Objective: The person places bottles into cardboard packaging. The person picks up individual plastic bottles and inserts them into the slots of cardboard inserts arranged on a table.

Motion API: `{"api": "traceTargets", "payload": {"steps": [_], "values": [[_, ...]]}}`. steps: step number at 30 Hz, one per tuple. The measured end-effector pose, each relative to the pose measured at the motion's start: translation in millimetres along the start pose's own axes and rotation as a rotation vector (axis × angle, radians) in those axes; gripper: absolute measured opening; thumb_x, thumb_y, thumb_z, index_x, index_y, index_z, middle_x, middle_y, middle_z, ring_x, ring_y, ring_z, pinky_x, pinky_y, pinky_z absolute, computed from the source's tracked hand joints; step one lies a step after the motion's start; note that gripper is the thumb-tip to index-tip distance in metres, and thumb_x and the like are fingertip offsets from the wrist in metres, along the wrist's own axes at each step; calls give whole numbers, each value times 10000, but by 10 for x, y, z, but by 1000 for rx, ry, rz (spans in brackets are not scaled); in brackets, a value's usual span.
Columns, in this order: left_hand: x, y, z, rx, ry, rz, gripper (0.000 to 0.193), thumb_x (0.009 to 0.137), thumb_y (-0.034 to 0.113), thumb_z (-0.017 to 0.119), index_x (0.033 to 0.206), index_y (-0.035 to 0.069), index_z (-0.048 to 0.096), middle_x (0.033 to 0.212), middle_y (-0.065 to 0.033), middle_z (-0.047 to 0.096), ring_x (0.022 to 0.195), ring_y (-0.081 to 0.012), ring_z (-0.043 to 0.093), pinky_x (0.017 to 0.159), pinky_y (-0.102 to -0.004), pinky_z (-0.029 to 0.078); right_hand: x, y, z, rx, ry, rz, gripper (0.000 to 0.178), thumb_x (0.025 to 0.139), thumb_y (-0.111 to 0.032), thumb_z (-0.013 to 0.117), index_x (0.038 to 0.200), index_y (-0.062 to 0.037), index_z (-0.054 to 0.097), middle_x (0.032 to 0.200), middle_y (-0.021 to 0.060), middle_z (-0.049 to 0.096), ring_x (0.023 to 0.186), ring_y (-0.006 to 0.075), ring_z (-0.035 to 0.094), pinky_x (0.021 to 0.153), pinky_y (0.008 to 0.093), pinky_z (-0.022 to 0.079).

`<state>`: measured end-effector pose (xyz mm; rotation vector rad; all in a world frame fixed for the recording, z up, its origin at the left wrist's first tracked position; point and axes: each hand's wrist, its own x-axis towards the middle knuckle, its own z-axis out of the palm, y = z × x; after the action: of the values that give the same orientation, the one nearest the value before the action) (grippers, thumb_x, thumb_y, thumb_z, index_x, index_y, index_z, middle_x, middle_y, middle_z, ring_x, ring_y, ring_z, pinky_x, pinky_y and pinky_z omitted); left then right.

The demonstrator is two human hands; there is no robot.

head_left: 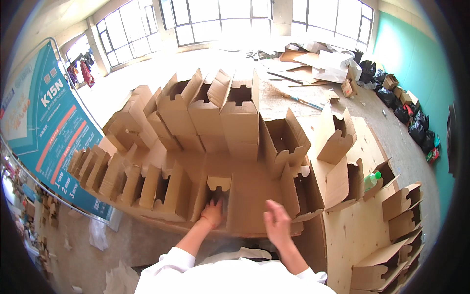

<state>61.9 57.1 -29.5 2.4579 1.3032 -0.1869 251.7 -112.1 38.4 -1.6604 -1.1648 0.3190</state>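
Left grip inside cardboard box; right grip open against its front.

Left hand fingertips vanish inside the open brown cardboard box; right hand is motion-blurred, grip unclear

Folded brown cardboard boxes wall you in from nine to two o'clock; bare plywood tabletop at four o'clock lies open.
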Motion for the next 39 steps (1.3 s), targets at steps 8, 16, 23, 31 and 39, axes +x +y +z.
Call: {"api": "traceTargets", "payload": {"steps": [8,16,23,31,39], "values": [[245,-776,397,-243,92,76,788,852,409,630,1483,111,263,1385,-277,421,1201,-449,490,1015,-472,423,-205,824,1675,567,-699,656,829,935,-438,581,1543,-158,92,1578,128,170,1389,293,312,1076,408,360],[402,-1664,631,-153,-172,-138,885,814,330,676,1462,-23,188,1269,-330,518,1186,-402,534,1007,-449,433,22,576,2299,401,-791,415,871,894,-390,655,1529,-80,146,1499,248,313,1398,306,317,1092,377,345],[363,-1261,389,-394,-234,-355,985,813,283,709,1516,71,51,1366,-245,477,1267,-340,488,1043,-423,416,-147,-597,1609,215,-545,-262,744,893,-221,649,1514,-163,243,1530,268,202,1416,384,255,1141,406,270],[316,-1551,436,-1175,-53,-121,992,811,274,741,1526,125,70,1428,-158,427,1302,-283,446,1053,-411,413,-93,-615,1676,255,-499,-226,439,873,-128,639,1267,-97,447,1458,239,337,1255,420,452,995,415,433],[-5,-810,-207,-1424,-124,-397,800,809,309,733,1434,44,310,1326,-151,525,1185,-262,542,975,-385,459,-27,-854,1445,43,-205,-198,363,783,-124,667,1114,-67,528,1019,178,618,923,362,618,787,428,518]]}}
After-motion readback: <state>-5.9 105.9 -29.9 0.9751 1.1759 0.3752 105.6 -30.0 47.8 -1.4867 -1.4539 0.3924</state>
